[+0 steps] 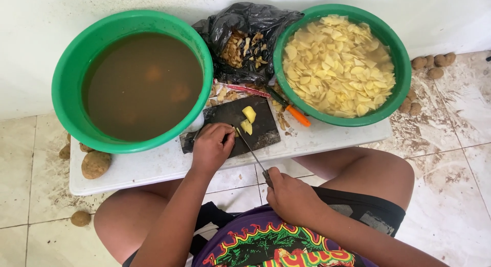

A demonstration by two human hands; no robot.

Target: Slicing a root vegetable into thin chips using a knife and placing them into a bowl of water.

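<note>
Right hand (292,195), nearest, grips tight a knife (251,150); blade tip is at potato pieces (248,120) on dark cutting board (232,125). Left hand (212,147) is curled closed on board, w/ fingers just beside blade: a slip may cut them. Green basin w/ brown water (71,73) and basin of slices (404,67) crowd the board; orange peeler (296,115) lies near.

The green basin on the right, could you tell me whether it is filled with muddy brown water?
No, the right green basin holds pale yellow potato slices; the brown water is in the left basin.
</note>
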